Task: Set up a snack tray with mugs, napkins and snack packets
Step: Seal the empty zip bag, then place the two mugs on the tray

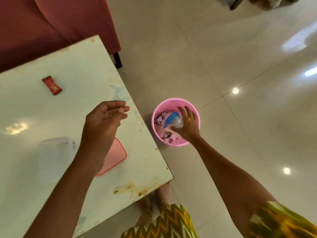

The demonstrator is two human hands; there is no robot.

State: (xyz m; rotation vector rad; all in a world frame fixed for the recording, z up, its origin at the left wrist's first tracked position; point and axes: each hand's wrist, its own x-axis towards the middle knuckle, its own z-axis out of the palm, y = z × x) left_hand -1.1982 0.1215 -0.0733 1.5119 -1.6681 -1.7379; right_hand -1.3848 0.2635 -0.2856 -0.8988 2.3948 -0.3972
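A pink bucket (157,134) stands on the floor beside the table's right edge, holding several snack packets. My right hand (187,125) reaches into it and grips a blue and white packet (172,120). Purple-wrapped packets (159,120) lie in the bucket next to it. My left hand (104,120) hovers over the white table (68,69) with fingers loosely curled, holding nothing. A red snack packet (52,85) lies on the table at the far left. A pink lid (115,158) and a clear plastic container (54,152) rest on the table under my left forearm.
A red sofa (51,23) stands behind the table. Glossy tiled floor (240,83) spreads to the right. A dark furniture leg (236,4) shows at the top right. My feet (154,200) stand at the table's near corner.
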